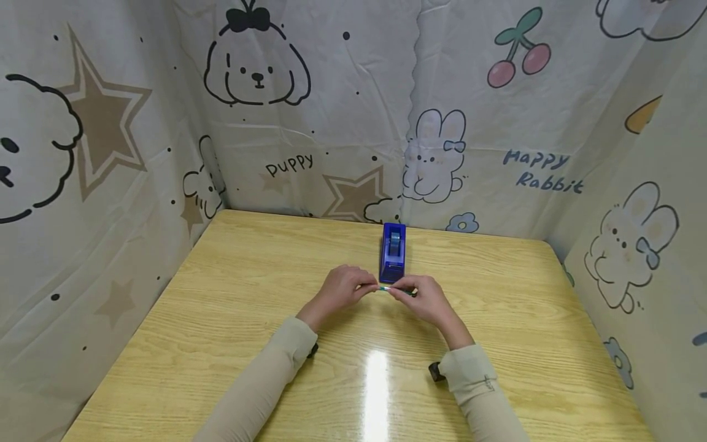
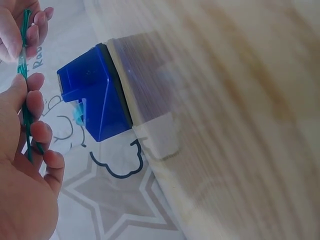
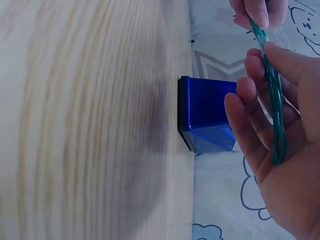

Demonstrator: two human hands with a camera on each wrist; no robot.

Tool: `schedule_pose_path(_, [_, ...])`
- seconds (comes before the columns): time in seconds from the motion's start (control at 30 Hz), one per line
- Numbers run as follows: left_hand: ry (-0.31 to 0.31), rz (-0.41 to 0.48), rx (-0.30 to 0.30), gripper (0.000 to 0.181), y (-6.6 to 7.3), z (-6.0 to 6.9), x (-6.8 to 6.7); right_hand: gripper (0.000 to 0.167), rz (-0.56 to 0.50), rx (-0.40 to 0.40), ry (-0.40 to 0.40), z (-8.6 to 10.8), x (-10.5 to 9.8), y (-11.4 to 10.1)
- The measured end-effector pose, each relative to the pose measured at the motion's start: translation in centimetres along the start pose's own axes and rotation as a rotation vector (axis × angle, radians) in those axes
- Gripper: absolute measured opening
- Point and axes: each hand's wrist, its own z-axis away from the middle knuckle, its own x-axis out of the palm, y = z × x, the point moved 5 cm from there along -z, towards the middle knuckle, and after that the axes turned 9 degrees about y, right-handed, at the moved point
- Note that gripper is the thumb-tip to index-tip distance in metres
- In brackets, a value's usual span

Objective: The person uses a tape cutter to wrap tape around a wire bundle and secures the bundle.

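Note:
Both hands hold a thin bundle of green cord [image 3: 275, 112], folded lengthwise into several strands. My left hand [image 1: 343, 288] pinches one end of it between thumb and fingers. From the other side my right hand [image 1: 425, 299] pinches it with thumb and forefinger, and the looped end lies across its palm in the right wrist view. A short clear, shiny band that looks like tape [image 2: 22, 61] shows round the bundle between the two hands. Just beyond the hands stands a blue tape dispenser [image 1: 393, 270] with a roll of tape [image 1: 394, 244] in it.
The wooden table [image 1: 265, 264] carries the dispenser near its back edge. A printed cloth [image 1: 309, 129] hangs behind the table and along both sides. Light glares off the tabletop between the forearms.

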Motion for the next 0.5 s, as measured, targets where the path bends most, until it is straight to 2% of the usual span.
schedule_pose_path(0.5, [-0.022,0.026,-0.076,0.018,-0.7,0.4,-0.1,0.017,-0.102,0.043,0.037,0.8,-1.3,1.6])
